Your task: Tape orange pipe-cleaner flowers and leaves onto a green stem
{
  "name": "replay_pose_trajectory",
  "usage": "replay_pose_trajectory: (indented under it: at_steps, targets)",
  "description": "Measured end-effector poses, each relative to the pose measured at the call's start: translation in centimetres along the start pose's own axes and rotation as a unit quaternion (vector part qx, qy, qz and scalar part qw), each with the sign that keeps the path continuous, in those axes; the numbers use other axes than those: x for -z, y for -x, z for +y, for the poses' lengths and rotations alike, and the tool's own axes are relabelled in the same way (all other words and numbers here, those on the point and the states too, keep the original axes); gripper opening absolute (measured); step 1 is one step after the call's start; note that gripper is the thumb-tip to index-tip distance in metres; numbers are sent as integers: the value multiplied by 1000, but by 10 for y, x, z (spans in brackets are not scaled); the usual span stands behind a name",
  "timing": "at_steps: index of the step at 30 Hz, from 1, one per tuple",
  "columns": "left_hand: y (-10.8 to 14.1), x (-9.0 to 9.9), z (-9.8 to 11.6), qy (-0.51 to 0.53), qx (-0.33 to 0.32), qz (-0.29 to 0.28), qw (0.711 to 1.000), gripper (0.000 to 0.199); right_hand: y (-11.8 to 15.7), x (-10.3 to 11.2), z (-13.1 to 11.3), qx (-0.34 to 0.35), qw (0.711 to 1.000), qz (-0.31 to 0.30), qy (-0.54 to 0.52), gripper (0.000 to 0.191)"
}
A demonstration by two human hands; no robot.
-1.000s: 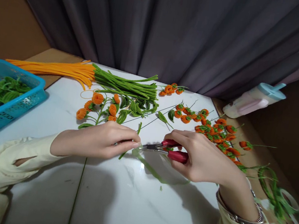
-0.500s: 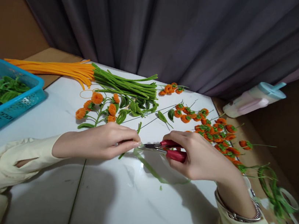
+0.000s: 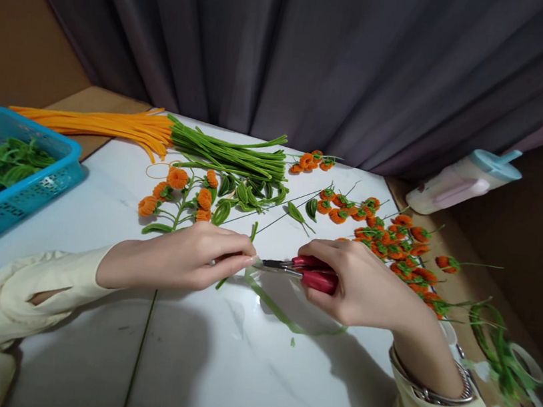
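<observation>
My left hand (image 3: 188, 256) is closed in a pinch on the end of a strip of green floral tape (image 3: 277, 309). A short green fuzzy stem (image 3: 253, 231) shows above and below those fingers; how it is held is hidden. My right hand (image 3: 361, 283) grips red-handled pliers (image 3: 319, 279), their metal jaws pointing left and meeting the tape at my left fingertips. The tape sags from there over the white tabletop (image 3: 235, 387) beneath the pliers. Behind my left hand lies a branch with orange fuzzy pumpkins (image 3: 177, 178).
Green pipe cleaners (image 3: 230, 154) and orange ones (image 3: 95, 123) lie along the back. At left stands a blue basket (image 3: 67, 168) of green leaves. Several small orange pumpkins (image 3: 392, 237) spread at right. A lidded cup (image 3: 461, 183) stands at the right rear, with a tape roll (image 3: 526, 364) nearer.
The pliers' red handles have come closer together in my right hand. Both hands otherwise stay in nearly the same place.
</observation>
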State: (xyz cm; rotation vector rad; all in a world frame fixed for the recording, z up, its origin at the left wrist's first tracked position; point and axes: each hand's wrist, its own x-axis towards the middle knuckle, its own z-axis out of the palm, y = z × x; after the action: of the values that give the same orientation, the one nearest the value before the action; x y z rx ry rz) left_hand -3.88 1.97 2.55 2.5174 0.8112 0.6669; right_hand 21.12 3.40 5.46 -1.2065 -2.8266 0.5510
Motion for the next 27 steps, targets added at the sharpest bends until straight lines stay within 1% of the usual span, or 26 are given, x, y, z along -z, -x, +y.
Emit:
replay_pose_trajectory:
  at_steps: [4,10,15,19,27]
  targets:
    - [1,0,0,0,3,-7,1000,22,0,0,-1,3,1000,-4,10,11]
    - [1,1,2,3,0,-12,1000,24,2,0,-2,14,1000,11,21,13]
    - [0,1,2,6,7,-19,1000,24,2,0,0,12,1000,1,29,12]
    - [-1,1,1,13,4,-26,1000,24,1,2,-1,21,999,-4,41,15]
    - [-2,1,1,16,1,-15,1000,23,3,2,-2,24,999,-7,47,18]
